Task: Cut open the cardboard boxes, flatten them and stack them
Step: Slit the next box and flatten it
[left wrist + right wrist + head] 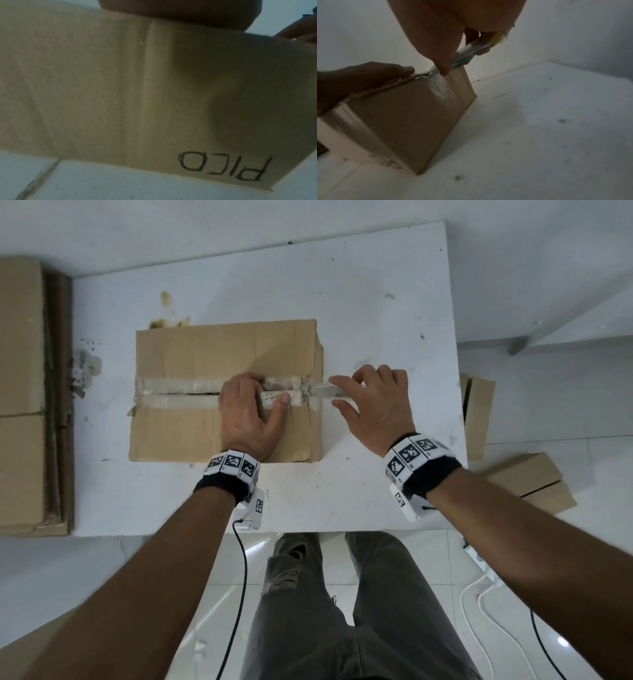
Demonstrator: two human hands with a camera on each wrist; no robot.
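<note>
- One closed cardboard box (219,392) on the counter (376,302), its taped seam split along the left part.
- One utility knife (329,391), at the box's 3 o'clock edge.
- Two hands: left hand (248,414) and right hand (376,405).
- One stack of flattened cardboard (24,392) at 9 o'clock.
- Two further cardboard pieces on the floor: one (478,416) at 3 o'clock, one (534,486) at 4 o'clock.

Left grip (248,412) presses down flat; right grip (371,402) pinches, forefinger extended.
</note>
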